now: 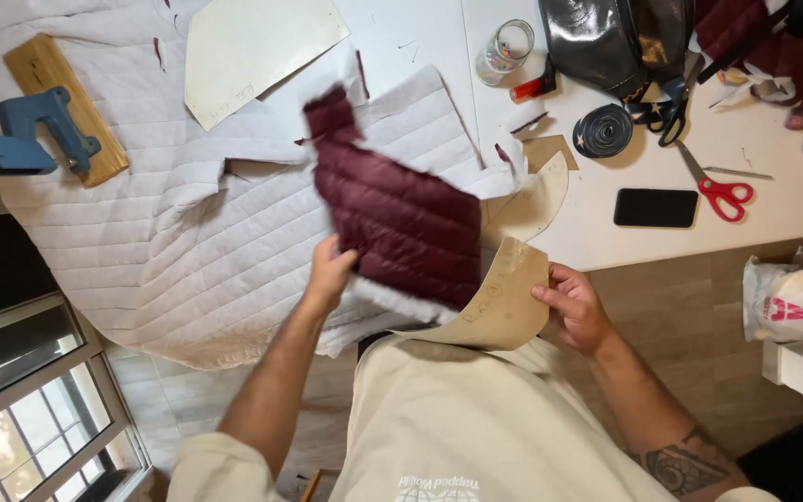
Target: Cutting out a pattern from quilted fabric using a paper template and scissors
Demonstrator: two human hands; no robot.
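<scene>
A maroon quilted fabric piece (pixel 397 209) is gripped at its lower left edge by the left hand (pixel 329 271), the fingers closed on the cloth; the piece is blurred and is held just above the white quilted fabric (pixel 141 242) that is spread over the white table (pixel 597 232). A curved tan paper pattern piece (pixel 504 297) is pinched at its right edge by the right hand (pixel 573 307), with the thumb laid on top, and its upper left edge is overlapped by the maroon piece. A second tan pattern piece (pixel 536 200) is seen lying flat on the table just above it, and a larger cream pattern sheet (pixel 253 46) is laid on the white quilting near the top. On the far left a wooden block (pixel 53 74) with a blue tool (pixel 34 139) across it is placed on the quilting. To the right on the table, well apart from the hands, are found red-handled scissors (pixel 717 191), a black phone (pixel 655 207), a roll of dark tape (pixel 603 130), a glass jar (pixel 506 51) and a black bag (pixel 615 37).
</scene>
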